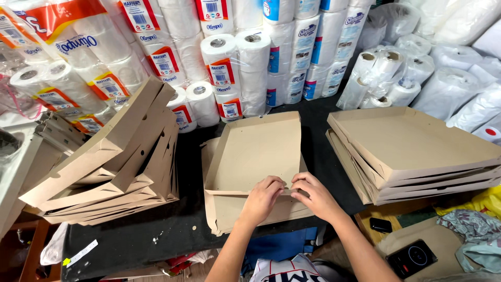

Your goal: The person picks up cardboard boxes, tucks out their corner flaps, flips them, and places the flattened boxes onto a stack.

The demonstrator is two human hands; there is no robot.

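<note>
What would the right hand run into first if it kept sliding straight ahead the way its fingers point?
Probably the left hand, almost touching the right hand on the cardboard box; the fingers point left and slightly away. Depth is unclear.

black table point(172, 219) | wrapped paper rolls point(245, 57) stacked behind | bright light

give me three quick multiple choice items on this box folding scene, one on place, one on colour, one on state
1. Where is the leaning pile of folded boxes? A the person's left B the person's right C on the floor
2. What colour is the cardboard box under the hands? A white B brown C blue
3. What are both hands doing? A hanging free B pressing the box's near flap C holding a roll

A: it sits left of the centre box.
B: plain brown board.
B: left hand and right hand rest on the front flap.
</note>
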